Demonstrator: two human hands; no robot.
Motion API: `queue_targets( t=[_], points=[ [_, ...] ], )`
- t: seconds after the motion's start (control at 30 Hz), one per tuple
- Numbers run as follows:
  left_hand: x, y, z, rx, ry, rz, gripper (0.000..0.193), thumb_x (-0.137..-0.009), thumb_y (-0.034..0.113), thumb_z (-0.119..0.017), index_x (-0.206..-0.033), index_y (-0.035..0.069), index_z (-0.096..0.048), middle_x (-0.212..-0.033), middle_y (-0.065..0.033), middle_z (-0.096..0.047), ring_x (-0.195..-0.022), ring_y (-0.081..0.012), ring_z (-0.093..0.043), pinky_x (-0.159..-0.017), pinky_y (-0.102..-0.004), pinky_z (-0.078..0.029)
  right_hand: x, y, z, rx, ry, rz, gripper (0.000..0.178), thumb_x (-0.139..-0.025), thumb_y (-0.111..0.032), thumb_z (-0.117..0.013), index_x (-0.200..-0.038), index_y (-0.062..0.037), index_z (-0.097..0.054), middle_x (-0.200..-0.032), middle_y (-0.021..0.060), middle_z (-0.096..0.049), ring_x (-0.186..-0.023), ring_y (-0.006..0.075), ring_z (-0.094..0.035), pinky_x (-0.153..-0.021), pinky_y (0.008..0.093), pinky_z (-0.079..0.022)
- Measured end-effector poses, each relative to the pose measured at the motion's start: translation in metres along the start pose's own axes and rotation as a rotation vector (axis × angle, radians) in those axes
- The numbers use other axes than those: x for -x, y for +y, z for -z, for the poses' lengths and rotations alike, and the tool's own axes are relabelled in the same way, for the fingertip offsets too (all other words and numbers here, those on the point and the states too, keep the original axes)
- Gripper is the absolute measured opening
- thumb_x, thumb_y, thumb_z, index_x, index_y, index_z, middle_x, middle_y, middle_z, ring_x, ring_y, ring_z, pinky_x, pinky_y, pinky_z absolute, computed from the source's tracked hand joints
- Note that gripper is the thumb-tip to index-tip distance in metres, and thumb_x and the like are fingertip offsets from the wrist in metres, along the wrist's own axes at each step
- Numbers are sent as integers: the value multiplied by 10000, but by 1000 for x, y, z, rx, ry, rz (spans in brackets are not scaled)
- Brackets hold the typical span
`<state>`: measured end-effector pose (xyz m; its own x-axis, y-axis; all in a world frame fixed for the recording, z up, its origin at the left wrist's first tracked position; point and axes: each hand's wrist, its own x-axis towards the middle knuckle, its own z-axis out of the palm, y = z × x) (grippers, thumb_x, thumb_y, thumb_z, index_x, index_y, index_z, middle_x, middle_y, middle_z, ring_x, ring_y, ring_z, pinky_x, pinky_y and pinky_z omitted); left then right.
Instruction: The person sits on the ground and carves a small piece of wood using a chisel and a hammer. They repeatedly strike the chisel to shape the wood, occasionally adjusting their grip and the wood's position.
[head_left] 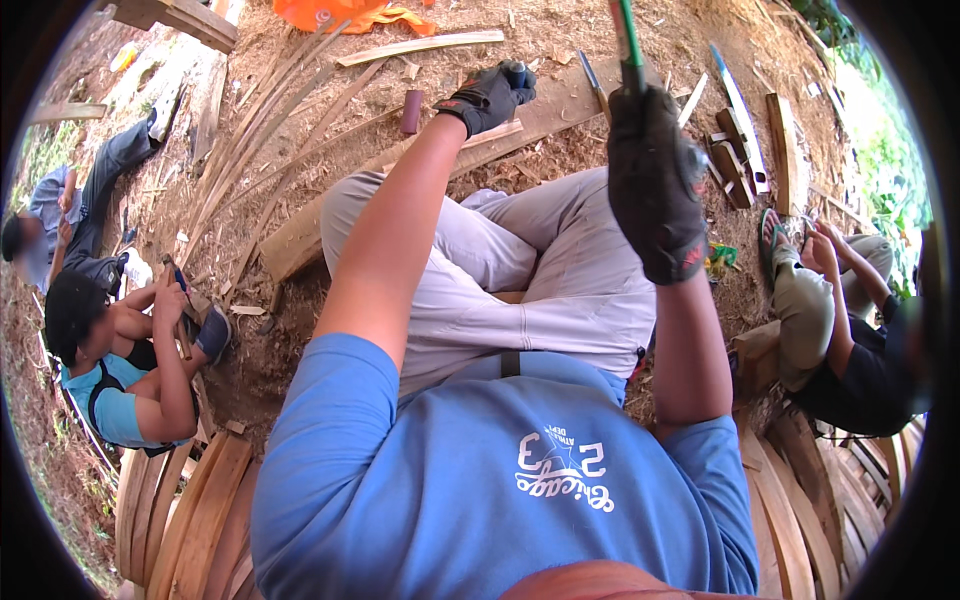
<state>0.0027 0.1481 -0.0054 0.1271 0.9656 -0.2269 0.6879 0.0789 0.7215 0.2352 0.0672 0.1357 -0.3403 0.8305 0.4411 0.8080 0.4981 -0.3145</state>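
Green-handled tool [626,45]: raised in front of the wearer, top right of centre; far end runs past the upper edge of view. Held by the right hand [655,180], black glove, fingers closed round the grip.

Dark blue handle [516,73]: at the far side of the left hand [485,100], also gloved. Fingers curled tight on it, only its end showing; cannot tell what the rest of it looks like or whether it meets wood. Hands well apart.

Beneath and beside the left hand: wooden plank [565,112] on the ground, lying obliquely. Maroon cylinder [411,111] near the left wrist; cannot tell if solid or hollow. Thin blue-grey tool [592,80] between the two hands, one end by the plank.

Right of the right hand: long flat blade [738,115], beside dark wooden blocks [733,160]; paler block [786,150] farther right. Crumpled green-and-yellow packet [720,258] near the right wrist, contents not visible.

Outward: long wood strips [265,130] to the left, orange sheet [350,15] at the top edge. Co-worker in turquoise [125,385] at left grips a stick-like tool [182,335]; another co-worker [850,330] sits at right, hands together.
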Motion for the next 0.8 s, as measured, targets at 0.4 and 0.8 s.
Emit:
queue_targets(
  t=[0.4,0.8],
  points=[
    [3,-12,-5,-18,11,-94,339,-986,408,-656,-1194,144,-706,-1154,-109,-733,-1130,-322,-682,-1007,-432,-503,-13,-38,4,-166,22,-3,172,-1035,-174,-591,-1006,-5,-584,-766,191,-644,-638,376,-657,-536,464,-484],
    [4,-21,-15,0,10,-119,331,-991,407,-667,-1167,128,-683,-1146,-126,-735,-1098,-328,-691,-985,-442,-515,1,-44,12,6,-20,-167,251,-1087,-264,-530,-979,-45,-585,-714,185,-617,-636,407,-628,-545,519,-438]
  ],
)
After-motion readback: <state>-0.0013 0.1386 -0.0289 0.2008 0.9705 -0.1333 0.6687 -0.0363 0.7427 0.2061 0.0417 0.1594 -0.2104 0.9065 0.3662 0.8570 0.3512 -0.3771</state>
